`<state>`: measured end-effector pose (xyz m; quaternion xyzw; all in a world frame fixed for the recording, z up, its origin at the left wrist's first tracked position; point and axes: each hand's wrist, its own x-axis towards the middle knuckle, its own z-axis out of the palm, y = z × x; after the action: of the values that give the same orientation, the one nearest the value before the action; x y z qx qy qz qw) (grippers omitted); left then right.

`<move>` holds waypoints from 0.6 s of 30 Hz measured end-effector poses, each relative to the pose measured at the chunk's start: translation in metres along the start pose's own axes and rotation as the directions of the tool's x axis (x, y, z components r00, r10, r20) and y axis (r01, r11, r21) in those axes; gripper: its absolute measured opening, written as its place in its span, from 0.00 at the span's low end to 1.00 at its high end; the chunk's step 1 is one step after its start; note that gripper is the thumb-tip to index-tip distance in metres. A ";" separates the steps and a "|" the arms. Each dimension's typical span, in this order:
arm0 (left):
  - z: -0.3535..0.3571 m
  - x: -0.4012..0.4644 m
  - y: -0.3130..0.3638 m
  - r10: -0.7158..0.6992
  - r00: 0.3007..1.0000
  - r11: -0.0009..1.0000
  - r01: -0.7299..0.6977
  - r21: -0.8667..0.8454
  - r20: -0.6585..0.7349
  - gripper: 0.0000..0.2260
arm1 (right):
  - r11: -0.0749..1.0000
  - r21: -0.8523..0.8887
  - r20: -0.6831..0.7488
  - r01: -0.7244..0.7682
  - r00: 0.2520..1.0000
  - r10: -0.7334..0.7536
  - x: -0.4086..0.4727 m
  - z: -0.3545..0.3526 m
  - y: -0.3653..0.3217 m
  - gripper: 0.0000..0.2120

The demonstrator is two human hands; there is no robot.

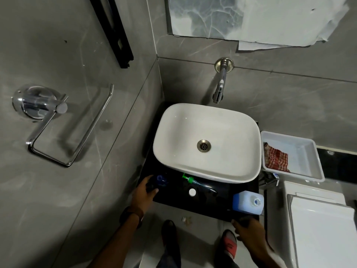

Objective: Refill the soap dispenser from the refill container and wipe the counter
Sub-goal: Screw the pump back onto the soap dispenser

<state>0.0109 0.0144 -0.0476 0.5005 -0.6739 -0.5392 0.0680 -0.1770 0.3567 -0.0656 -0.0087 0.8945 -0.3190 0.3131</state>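
The soap dispenser bottle stands open on the black counter at its front left, blue showing in its mouth. My left hand grips it from the left, thumb and fingers curled round its side. Its green pump with the tube lies flat in front of the sink. A small white cap sits beside the pump. The blue-filled refill container stands uncapped at the counter's front right. My right hand hangs just below the counter edge under the container, holding nothing. A red checked cloth lies in the white tray.
A white basin fills most of the counter, under a wall tap. A toilet cistern stands at the right. A chrome towel bar juts from the left wall. My feet are on the floor below.
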 end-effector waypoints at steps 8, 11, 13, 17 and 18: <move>0.005 -0.023 -0.022 -0.068 0.996 0.994 0.062 -0.093 -0.061 0.24 | 0.903 -0.021 0.170 0.430 0.891 -0.420 -0.003 0.093 -0.093 0.12; 0.000 -0.026 -0.028 -0.107 0.988 0.990 0.096 -0.100 -0.112 0.22 | 0.870 0.025 0.217 0.492 0.847 -0.485 0.004 0.127 -0.138 0.24; -0.002 -0.026 -0.030 -0.105 0.986 0.993 0.095 -0.077 -0.133 0.22 | 0.853 0.025 0.247 0.521 0.824 -0.511 0.007 0.146 -0.162 0.30; -0.006 -0.026 -0.031 -0.076 0.989 0.996 0.069 -0.058 -0.128 0.21 | 0.831 0.034 0.267 0.555 0.797 -0.542 0.013 0.176 -0.193 0.35; -0.007 -0.024 -0.032 -0.075 0.989 0.996 0.068 -0.059 -0.127 0.21 | 0.833 0.031 0.270 0.553 0.797 -0.539 0.014 0.182 -0.197 0.35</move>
<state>0.0467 0.0306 -0.0593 0.5564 -0.6347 -0.5258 0.1058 -0.1220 0.0936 -0.0693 -0.3168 0.8109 -0.3691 0.3254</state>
